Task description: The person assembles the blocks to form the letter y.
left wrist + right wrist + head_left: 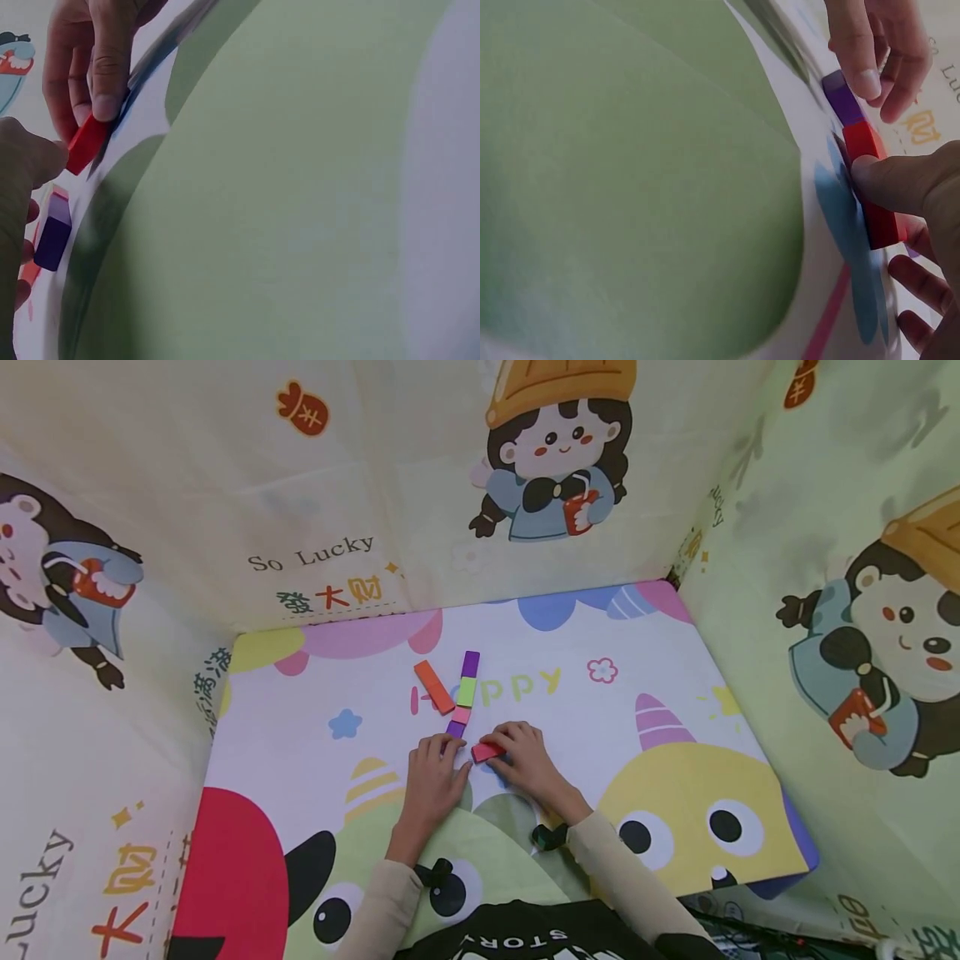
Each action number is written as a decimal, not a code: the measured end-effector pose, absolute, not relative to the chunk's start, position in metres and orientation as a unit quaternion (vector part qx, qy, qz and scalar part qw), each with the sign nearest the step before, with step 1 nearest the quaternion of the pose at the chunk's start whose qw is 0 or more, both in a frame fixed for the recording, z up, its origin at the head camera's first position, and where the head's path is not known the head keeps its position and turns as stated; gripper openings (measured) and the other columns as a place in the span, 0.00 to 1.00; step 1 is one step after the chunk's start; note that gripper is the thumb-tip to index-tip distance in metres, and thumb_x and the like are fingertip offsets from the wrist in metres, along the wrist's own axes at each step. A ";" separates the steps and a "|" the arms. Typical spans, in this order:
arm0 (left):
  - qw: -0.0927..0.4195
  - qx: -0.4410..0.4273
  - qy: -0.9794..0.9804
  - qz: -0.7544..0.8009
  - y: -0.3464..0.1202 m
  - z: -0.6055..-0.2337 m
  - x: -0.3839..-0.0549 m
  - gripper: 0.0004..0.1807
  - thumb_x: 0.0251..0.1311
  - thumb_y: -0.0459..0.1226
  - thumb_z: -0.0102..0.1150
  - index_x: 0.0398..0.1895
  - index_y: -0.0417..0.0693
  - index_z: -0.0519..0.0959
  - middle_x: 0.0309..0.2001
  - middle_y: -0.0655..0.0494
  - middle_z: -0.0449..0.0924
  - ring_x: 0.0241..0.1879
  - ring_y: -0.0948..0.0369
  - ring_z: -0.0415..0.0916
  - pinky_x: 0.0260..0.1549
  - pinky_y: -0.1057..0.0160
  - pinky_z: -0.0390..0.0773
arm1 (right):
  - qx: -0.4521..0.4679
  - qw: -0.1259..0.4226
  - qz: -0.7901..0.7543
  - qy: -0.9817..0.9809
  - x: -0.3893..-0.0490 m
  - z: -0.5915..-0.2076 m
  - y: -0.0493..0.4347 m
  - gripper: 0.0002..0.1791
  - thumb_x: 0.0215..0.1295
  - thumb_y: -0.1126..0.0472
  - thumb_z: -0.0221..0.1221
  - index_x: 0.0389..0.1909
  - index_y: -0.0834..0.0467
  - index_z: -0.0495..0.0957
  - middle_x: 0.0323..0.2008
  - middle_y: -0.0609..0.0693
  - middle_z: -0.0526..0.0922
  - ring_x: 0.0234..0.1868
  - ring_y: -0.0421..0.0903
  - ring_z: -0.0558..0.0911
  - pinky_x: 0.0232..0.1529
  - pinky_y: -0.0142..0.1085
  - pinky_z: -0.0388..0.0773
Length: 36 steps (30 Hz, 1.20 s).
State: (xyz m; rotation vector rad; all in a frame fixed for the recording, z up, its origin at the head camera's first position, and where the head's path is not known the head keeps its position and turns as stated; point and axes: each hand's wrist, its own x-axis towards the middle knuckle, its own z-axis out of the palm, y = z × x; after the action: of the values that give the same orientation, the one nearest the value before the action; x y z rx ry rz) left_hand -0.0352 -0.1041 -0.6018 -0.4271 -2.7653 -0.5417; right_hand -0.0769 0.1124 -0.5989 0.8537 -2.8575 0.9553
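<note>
My right hand (528, 760) pinches a red block (487, 752) between thumb and fingers, low over the mat. The same red block (874, 187) lies along the thumb in the right wrist view. My left hand (433, 777) is just left of it, its loosely bent fingers beside a purple block (455, 728) and its thumb pointing toward the red one. In the left wrist view the purple block (54, 240) stands apart from the thumb. Beyond it a pink block (461, 716), a green block (467, 692) and another purple block (470, 663) continue in a line.
An orange block (434, 687) lies slanted left of the line, its near end close to the pink block. Everything lies on a printed cartoon mat (570, 727). Patterned cloth walls (420, 485) rise at the back and both sides.
</note>
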 end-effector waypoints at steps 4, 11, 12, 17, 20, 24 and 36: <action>0.146 -0.140 -0.958 -0.204 -0.105 -0.604 -0.030 0.19 0.64 0.45 0.70 0.55 0.49 0.82 0.55 0.48 0.78 0.55 0.48 0.74 0.48 0.48 0.75 | 0.289 0.006 0.299 -0.909 -0.072 -0.597 0.107 0.19 0.66 0.54 0.70 0.57 0.49 0.84 0.55 0.53 0.81 0.60 0.56 0.73 0.60 0.56 0.67; 0.180 -0.134 -0.946 -0.234 -0.112 -0.609 -0.019 0.17 0.61 0.42 0.73 0.51 0.47 0.83 0.52 0.48 0.80 0.51 0.48 0.76 0.43 0.49 0.75 | 0.317 -0.001 0.295 -0.902 -0.062 -0.596 0.096 0.19 0.67 0.55 0.69 0.58 0.49 0.84 0.55 0.53 0.82 0.61 0.56 0.74 0.60 0.57 0.67; 0.182 -0.131 -0.944 -0.240 -0.113 -0.610 -0.018 0.17 0.60 0.41 0.73 0.50 0.47 0.83 0.51 0.48 0.80 0.50 0.48 0.76 0.43 0.49 0.74 | 0.318 -0.001 0.293 -0.902 -0.061 -0.597 0.094 0.19 0.67 0.55 0.69 0.58 0.48 0.84 0.56 0.52 0.82 0.61 0.55 0.74 0.60 0.57 0.67; 0.192 -0.116 -0.937 -0.267 -0.118 -0.617 -0.010 0.16 0.60 0.40 0.73 0.49 0.48 0.83 0.48 0.49 0.81 0.46 0.50 0.76 0.39 0.52 0.71 | 0.321 0.008 0.292 -0.901 -0.057 -0.598 0.088 0.18 0.67 0.56 0.69 0.58 0.47 0.84 0.56 0.51 0.80 0.61 0.55 0.74 0.62 0.56 0.67; 0.199 -0.111 -0.933 -0.280 -0.119 -0.619 -0.006 0.15 0.59 0.39 0.73 0.48 0.47 0.83 0.47 0.49 0.81 0.45 0.49 0.76 0.38 0.52 0.70 | 0.325 0.012 0.293 -0.899 -0.056 -0.598 0.087 0.19 0.67 0.56 0.70 0.58 0.47 0.85 0.56 0.52 0.80 0.61 0.56 0.74 0.63 0.57 0.67; 0.197 -0.104 -0.929 -0.295 -0.120 -0.619 -0.004 0.15 0.60 0.38 0.73 0.49 0.47 0.82 0.48 0.49 0.81 0.45 0.49 0.76 0.40 0.51 0.70 | 0.319 -0.003 0.303 -0.898 -0.058 -0.598 0.087 0.19 0.67 0.55 0.70 0.58 0.48 0.84 0.56 0.52 0.80 0.61 0.56 0.74 0.63 0.57 0.67; 0.177 -0.090 -0.929 -0.312 -0.120 -0.617 -0.004 0.16 0.61 0.38 0.72 0.51 0.48 0.82 0.49 0.50 0.80 0.47 0.50 0.75 0.43 0.51 0.69 | 0.310 0.020 0.390 -0.866 -0.083 -0.606 0.096 0.16 0.70 0.58 0.66 0.56 0.54 0.85 0.54 0.55 0.83 0.55 0.56 0.79 0.54 0.55 0.72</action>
State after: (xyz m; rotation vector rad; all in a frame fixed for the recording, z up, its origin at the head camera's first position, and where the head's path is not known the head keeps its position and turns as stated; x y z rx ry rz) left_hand -0.0042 -0.1195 -0.6171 -0.2551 -2.6302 -0.8821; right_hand -0.0826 0.0958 -0.6063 0.9630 -2.6877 1.2111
